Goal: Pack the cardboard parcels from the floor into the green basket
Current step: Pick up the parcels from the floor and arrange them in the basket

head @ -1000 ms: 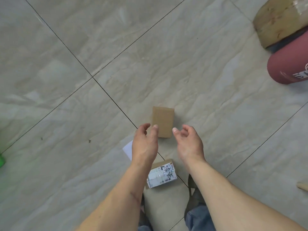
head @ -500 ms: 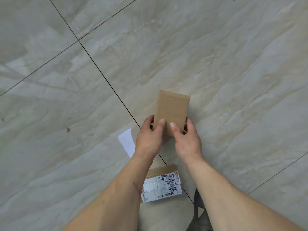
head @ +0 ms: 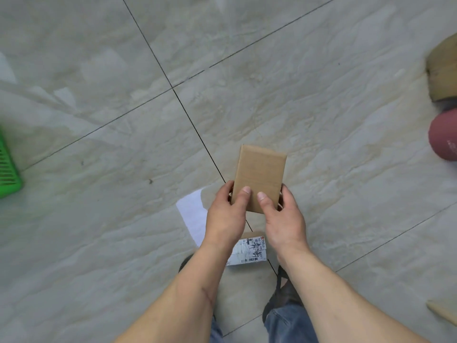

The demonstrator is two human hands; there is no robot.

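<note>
A small plain cardboard parcel [head: 259, 174] is held up off the floor at the centre of the view. My left hand [head: 226, 216] grips its near left corner and my right hand [head: 282, 216] its near right corner, thumbs on top. A second parcel with a white shipping label [head: 249, 251] lies on the floor beneath my wrists, partly hidden. The green basket [head: 7, 167] shows only a corner at the left edge, well away from my hands.
A white paper slip [head: 193, 214] lies on the tiled floor beside my left hand. At the right edge are a large cardboard box [head: 444, 70], a dark red round object [head: 444, 142] and another cardboard corner [head: 442, 311]. My shoes and jeans show below.
Both hands reached the parcel on the floor, closed on its near end and lifted it. The view has shifted, bringing in the green basket at the left and the box at the right.
</note>
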